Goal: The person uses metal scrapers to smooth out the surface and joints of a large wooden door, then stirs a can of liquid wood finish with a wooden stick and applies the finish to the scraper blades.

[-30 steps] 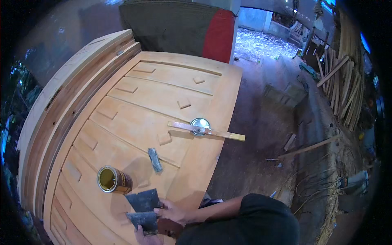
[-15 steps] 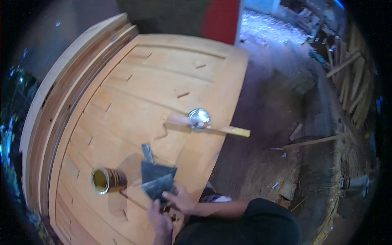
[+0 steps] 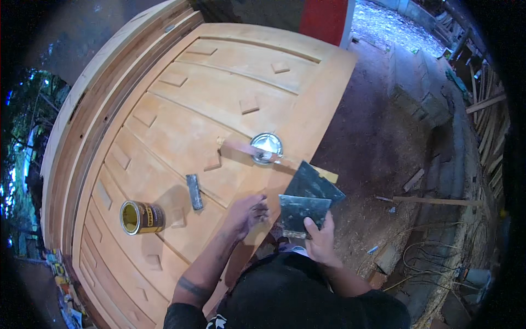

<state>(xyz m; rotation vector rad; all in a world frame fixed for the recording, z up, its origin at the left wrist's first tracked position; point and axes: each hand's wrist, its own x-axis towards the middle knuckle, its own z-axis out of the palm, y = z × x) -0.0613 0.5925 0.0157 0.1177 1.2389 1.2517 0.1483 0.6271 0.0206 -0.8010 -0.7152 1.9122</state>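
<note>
My right hand (image 3: 322, 245) grips two dark, flat filler scrapers, the nearer scraper (image 3: 303, 211) overlapping the farther scraper (image 3: 319, 185). They are held over the right edge of a pale wooden panelled door (image 3: 181, 123). My left hand (image 3: 249, 215) holds nothing; its smudged fingers are apart, just above the door's near edge. A narrow dark grey bar (image 3: 194, 192) lies on the door left of that hand. Farther left is an open tin (image 3: 143, 217) with yellowish contents. A round metal lid (image 3: 267, 143) rests ahead, with a long stick-like tool (image 3: 285, 162) across it.
Thick wooden frame pieces (image 3: 104, 104) run along the door's left side. Scrap wood (image 3: 413, 180) and loose cable (image 3: 427, 255) lie on the dirt floor at right. Concrete steps (image 3: 419, 88) and stacked timber (image 3: 485, 131) stand farther off. A red panel (image 3: 326, 22) is at the back.
My hands have moved apart. The left has left the scrapers and is now empty; the right has carried both scrapers rightward. The view has shifted slightly.
</note>
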